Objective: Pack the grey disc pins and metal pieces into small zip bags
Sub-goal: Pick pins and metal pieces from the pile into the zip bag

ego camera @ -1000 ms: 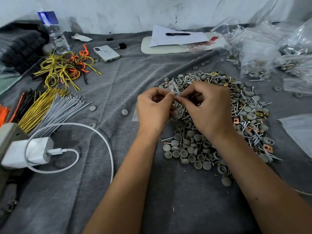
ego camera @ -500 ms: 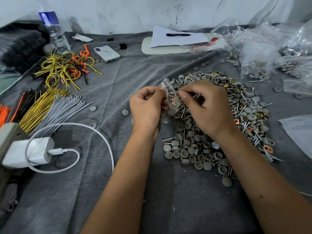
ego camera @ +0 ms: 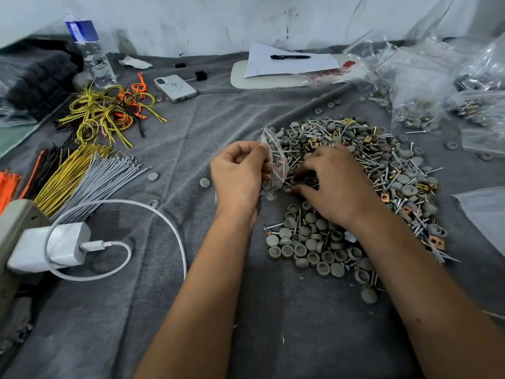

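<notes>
Head cam has the left hand (ego camera: 240,170) knuckles-up with fingers curled, pinching a small clear zip bag (ego camera: 274,160) upright at the pile's left edge, while the right hand (ego camera: 332,184) claws palm-down into the heap of grey disc pins and metal pieces (ego camera: 363,170) on the grey cloth (ego camera: 191,269), can't tell if it's actually grabbed anything.

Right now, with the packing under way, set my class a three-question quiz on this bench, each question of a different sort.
1. True or false: the left hand holds a small zip bag.
2. The right hand is over: A) the yellow wires B) the pile of grey discs and screws C) the phone
3. Fill in: a black ___ lies on the white paper.

Key: 1 true; 2 B; 3 pen.
</notes>
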Demonstrator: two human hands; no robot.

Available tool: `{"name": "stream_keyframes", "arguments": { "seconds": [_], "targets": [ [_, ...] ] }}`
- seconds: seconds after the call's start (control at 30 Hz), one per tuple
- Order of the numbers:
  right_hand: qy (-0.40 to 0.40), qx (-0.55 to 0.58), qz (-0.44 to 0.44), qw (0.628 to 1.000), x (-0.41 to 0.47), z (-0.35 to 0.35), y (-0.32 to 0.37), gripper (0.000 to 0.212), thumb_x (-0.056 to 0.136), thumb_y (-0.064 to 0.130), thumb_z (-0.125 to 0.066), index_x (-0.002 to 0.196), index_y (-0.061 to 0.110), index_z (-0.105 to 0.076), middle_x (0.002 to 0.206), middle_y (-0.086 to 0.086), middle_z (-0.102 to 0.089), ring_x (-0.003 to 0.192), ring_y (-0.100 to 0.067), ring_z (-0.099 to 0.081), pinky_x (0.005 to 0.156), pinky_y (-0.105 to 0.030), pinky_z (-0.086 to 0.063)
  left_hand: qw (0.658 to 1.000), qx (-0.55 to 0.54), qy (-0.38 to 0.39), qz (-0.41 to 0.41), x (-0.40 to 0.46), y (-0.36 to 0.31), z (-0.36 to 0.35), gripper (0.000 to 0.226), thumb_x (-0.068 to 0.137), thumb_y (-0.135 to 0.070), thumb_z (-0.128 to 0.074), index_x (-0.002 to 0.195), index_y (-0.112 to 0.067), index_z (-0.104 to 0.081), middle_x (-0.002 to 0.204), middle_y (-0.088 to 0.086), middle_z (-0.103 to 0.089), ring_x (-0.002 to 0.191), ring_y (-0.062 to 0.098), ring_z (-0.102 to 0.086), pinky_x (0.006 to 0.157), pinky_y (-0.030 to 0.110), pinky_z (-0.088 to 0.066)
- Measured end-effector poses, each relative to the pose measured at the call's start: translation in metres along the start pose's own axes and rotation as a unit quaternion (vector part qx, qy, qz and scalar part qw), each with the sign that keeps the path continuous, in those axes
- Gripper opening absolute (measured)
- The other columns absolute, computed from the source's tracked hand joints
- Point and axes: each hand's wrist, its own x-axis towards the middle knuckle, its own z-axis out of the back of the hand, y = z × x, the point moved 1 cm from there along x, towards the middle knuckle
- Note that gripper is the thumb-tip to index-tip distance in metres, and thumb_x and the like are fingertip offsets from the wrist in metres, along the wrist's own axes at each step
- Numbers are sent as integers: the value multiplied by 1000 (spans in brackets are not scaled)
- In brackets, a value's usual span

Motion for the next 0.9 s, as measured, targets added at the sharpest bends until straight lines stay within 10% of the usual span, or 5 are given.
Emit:
{"name": "stream_keyframes", "arguments": {
  "seconds": [0.4,0.9],
  "targets": [
    [-163,190,-47,967,2,6,-3,17,100,22,-66,104,11,-78,91,-1,-75,78,-10,-63,69,-14,-43,999,33,14,-3,1,7,-1,9,91,2,-68,84,-2,-69,59,3,-62,47,10,-54,44,20,-43],
    [-165,333,17,928,3,4,4,13,97,22,-71,105,16,-79,96,9,-75,92,-2,-70,81,-18,-54,994,92,49,-39,1,15,-3,9,87,-11,-72,78,-13,-72,60,6,-66,48,13,-60,46,24,-45]
  ]
}}
